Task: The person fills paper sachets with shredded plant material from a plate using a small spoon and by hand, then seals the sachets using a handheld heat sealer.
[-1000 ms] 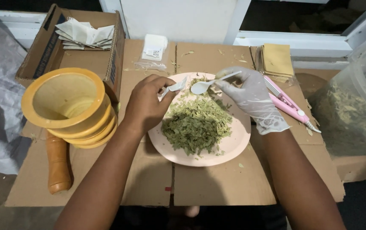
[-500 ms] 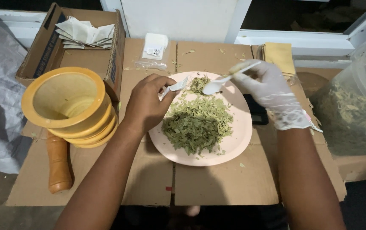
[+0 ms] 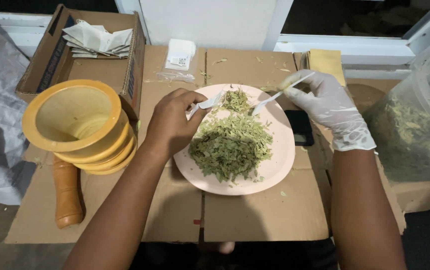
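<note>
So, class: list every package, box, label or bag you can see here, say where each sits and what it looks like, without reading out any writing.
Cardboard box: far left, open, brown, holding white sachets.
Small clear packet: behind the plate, with a white label.
Large clear bag: right edge, full of dried green leaves.

Pink plate — green leaves — yellow mortar

Looking down, I see my bare left hand pinching a small white sachet over the pale pink plate of dried green leaves, while my gloved right hand holds a white plastic spoon near it, a stack of yellow bowls to the left.
</note>
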